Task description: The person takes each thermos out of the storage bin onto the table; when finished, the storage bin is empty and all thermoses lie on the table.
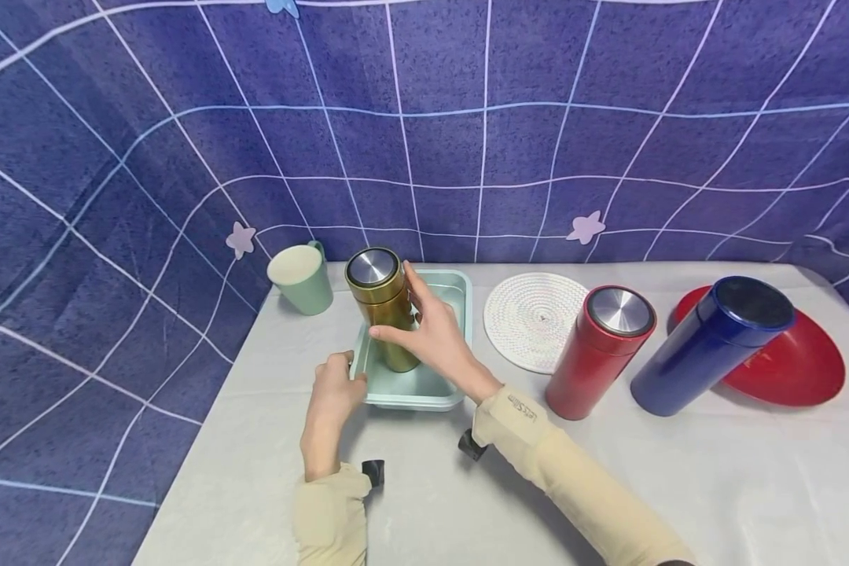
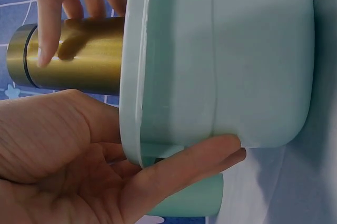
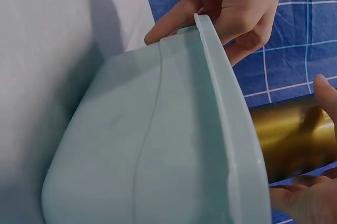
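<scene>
A gold vacuum flask (image 1: 384,306) with a steel-topped lid stands in or just above the pale green plastic basin (image 1: 413,406); its lower end is hidden behind the basin's wall in both wrist views. My right hand (image 1: 435,334) holds the flask's upper body, thumb on the near side and fingers on the far side. At the basin's left edge, my left hand (image 1: 336,389) grips the rim, with fingers lying along the outer wall (image 2: 184,169) in the left wrist view.
Left of the basin is a green mug (image 1: 304,283). To the right lie a round white woven mat (image 1: 527,318), a red flask (image 1: 594,358), a blue flask (image 1: 700,354) and a red plate (image 1: 810,362). A patterned blue curtain (image 1: 439,149) hangs behind the table.
</scene>
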The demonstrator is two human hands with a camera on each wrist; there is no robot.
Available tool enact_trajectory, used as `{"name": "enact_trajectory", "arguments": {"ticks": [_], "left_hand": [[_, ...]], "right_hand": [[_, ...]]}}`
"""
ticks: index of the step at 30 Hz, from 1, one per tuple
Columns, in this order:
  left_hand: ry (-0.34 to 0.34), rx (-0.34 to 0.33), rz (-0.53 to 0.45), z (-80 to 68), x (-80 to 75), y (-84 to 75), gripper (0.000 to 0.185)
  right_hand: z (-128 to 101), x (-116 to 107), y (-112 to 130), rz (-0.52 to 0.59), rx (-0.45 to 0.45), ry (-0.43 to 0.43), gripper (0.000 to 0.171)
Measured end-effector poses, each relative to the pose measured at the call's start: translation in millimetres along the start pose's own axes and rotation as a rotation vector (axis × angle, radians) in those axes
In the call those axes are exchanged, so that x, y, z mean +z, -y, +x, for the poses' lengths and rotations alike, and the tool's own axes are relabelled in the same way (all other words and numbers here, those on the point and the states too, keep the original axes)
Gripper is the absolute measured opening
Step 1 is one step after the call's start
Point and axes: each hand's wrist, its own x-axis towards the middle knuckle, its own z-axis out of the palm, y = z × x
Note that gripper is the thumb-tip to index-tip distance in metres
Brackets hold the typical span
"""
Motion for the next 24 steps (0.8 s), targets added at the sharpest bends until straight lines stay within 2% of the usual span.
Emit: {"name": "enact_trajectory", "arguments": {"ticks": [8,17,24], "left_hand": [[0.001,-0.005,0.004,0.2,-1.0,-0.5,0.041],[0.014,-0.013,0.003,-0.6,-0.8,1.2,0.044],[0.016,-0.022,0.004,-1.4,-2.0,1.3,0.046]], "right_hand": [[7,3,1,0.006,-0.031,-0.041,0.083],[2,4,2,0.066,-0.019,-0.083,0.081],[-4,-3,11,0.116,-0.031,-0.100,0.075]]}}
